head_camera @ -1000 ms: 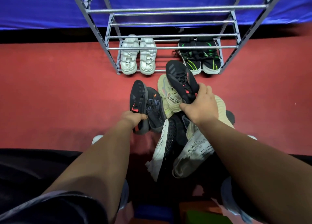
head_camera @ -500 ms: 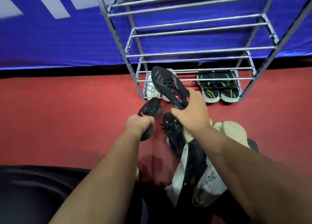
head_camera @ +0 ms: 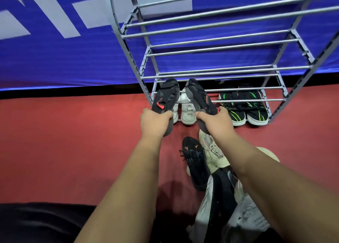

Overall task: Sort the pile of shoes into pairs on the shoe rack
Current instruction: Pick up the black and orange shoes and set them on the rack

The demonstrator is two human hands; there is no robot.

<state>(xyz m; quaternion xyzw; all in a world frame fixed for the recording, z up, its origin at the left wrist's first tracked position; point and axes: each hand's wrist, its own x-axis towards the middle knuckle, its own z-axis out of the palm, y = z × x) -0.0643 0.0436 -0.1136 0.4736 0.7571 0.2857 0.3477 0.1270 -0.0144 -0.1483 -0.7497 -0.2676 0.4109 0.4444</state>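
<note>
- Two hands hold shoes before the shoe rack: our left hand curls round the left shoe, our right hand round the right shoe.
- The pile lies on the floor.

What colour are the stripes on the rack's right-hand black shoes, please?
Bright green; the black shoes show best in the head view.

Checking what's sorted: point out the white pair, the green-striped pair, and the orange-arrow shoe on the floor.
white pair (head_camera: 188, 112), head view, one shoe's near end
green-striped pair (head_camera: 236, 112), head view, one shoe's upper
orange-arrow shoe (head_camera: 194, 160), head view, its laced middle
</note>
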